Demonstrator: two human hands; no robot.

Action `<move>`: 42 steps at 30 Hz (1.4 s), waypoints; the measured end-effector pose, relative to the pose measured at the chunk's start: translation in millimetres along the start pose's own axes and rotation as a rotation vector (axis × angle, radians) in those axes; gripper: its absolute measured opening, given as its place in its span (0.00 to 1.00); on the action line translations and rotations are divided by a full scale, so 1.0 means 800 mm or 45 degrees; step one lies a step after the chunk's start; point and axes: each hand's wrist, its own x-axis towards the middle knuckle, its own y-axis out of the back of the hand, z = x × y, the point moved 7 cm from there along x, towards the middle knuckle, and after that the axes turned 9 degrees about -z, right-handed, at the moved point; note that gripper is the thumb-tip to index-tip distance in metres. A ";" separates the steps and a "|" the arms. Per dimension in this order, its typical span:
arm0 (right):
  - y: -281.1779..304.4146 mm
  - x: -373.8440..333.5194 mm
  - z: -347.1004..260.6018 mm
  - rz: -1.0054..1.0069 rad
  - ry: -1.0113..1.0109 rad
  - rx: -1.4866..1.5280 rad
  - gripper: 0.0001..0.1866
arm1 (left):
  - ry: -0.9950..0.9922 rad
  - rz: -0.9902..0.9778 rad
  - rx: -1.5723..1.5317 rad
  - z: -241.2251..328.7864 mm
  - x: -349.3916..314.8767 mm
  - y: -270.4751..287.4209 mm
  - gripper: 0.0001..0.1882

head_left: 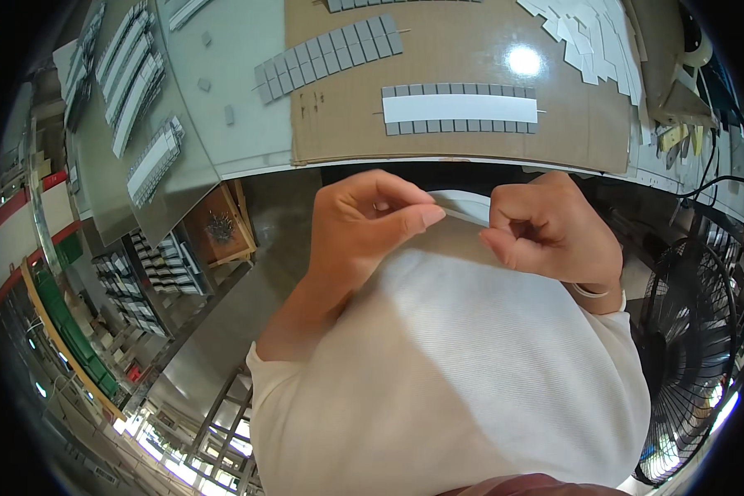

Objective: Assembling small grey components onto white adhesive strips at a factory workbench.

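Both of my hands are raised over my lap, just in front of the table's near edge. My left hand [368,217] is closed in a pinch, its thumb pressed to the index finger. My right hand [554,227] has its fingers curled in and the thumb drawn up to them. Whatever either pinch holds is too small or hidden to make out. On the table ahead, a row of grey rectangular tiles [461,127] lies under a white strip [461,109], a thin wire end showing at each side. A second grey tile row [331,56] without a strip lies slantwise to its left.
Brown board [339,136] covers the tabletop. White strips [583,37] are piled at the far right. Stacked strip assemblies [132,78] stand at the left, with loose grey pieces [229,115] nearby. A black fan [688,355] is close on my right; a wooden box [215,221] is lower left.
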 end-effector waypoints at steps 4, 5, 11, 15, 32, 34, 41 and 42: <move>-0.002 0.003 -0.004 -0.024 0.023 -0.049 0.13 | -0.071 0.042 -0.043 -0.001 0.002 0.005 0.05; 0.000 0.002 -0.005 0.011 0.004 -0.107 0.12 | -0.103 0.072 0.001 0.002 0.003 0.007 0.05; 0.016 -0.013 0.007 0.388 -0.177 -0.472 0.11 | -0.211 0.139 0.311 0.015 -0.006 0.010 0.07; 0.035 -0.039 0.014 0.506 -0.127 -0.357 0.09 | -0.263 0.083 0.192 0.010 -0.009 0.017 0.07; 0.053 -0.037 0.018 0.931 0.268 -0.211 0.06 | -0.412 0.375 0.593 0.056 0.002 0.026 0.03; 0.056 -0.030 0.015 0.967 0.221 -0.475 0.06 | -0.543 0.449 0.867 0.069 0.012 0.026 0.02; 0.046 -0.009 0.016 0.973 0.012 -0.773 0.05 | -0.786 0.557 1.324 0.073 0.027 0.013 0.03; 0.044 -0.007 0.012 0.973 -0.012 -0.791 0.06 | -0.769 0.565 1.318 0.071 0.028 0.014 0.04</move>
